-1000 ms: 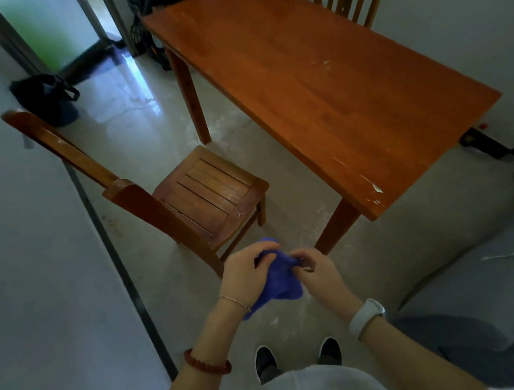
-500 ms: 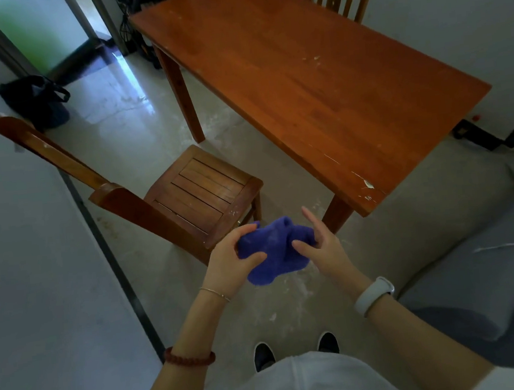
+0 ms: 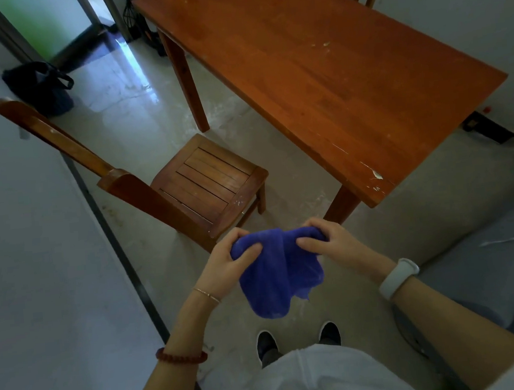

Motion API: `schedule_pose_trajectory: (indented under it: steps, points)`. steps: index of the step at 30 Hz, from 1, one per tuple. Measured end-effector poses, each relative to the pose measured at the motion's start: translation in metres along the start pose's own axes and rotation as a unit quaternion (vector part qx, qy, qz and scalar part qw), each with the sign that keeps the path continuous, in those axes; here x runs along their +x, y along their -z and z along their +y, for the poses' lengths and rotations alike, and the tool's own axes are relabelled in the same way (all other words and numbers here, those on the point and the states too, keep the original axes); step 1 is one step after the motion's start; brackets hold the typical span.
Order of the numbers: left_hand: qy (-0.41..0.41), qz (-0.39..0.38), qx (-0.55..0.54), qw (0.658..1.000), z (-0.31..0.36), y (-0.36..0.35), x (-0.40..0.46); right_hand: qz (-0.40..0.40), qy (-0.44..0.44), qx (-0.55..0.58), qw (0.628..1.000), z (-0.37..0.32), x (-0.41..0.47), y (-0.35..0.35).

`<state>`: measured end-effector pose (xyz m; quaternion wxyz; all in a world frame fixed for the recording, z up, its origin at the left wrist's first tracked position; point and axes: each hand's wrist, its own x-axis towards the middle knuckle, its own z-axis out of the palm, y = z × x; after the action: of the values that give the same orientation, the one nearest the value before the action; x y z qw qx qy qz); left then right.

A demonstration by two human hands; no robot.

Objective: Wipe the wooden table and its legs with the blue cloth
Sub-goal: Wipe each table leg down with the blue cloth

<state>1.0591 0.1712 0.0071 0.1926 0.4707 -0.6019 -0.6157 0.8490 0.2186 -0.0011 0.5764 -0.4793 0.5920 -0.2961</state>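
Gripping blue cloth edges, wooden table well apart

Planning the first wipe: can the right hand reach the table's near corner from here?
Probably yes: the right hand holds the cloth just short of the table corner, nothing between them.

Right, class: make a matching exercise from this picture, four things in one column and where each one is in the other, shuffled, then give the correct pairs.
Things
1. blue cloth
2. wooden chair
3. black bag
4. white band

Places
A. on the floor by the doorway
B. on the right wrist
C. held between the left hand and the right hand
D. left of the wooden table, seat facing it

Pairs: 1-C, 2-D, 3-A, 4-B
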Motion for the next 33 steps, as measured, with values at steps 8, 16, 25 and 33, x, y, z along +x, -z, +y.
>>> schedule_pose_trajectory:
  steps: [8, 16, 25, 33]
  points:
    - [0.006, 0.084, 0.063, 0.994, -0.015, 0.005, 0.010, 0.137, 0.001, -0.080, 0.987, 0.016, 0.006, -0.004]
    - [-0.050, 0.099, 0.075, 0.991, -0.009, 0.028, 0.021, 0.173, 0.004, -0.101, 0.980, 0.011, 0.022, 0.013]
    - [-0.101, -0.021, 0.161, 0.982, 0.000, 0.035, 0.025, -0.009, -0.029, -0.237, 0.971, 0.009, 0.029, 0.009]
    - [-0.164, -0.031, 0.262, 0.951, 0.019, 0.045, 0.028, -0.079, 0.029, -0.250, 0.965, -0.011, 0.046, -0.021]
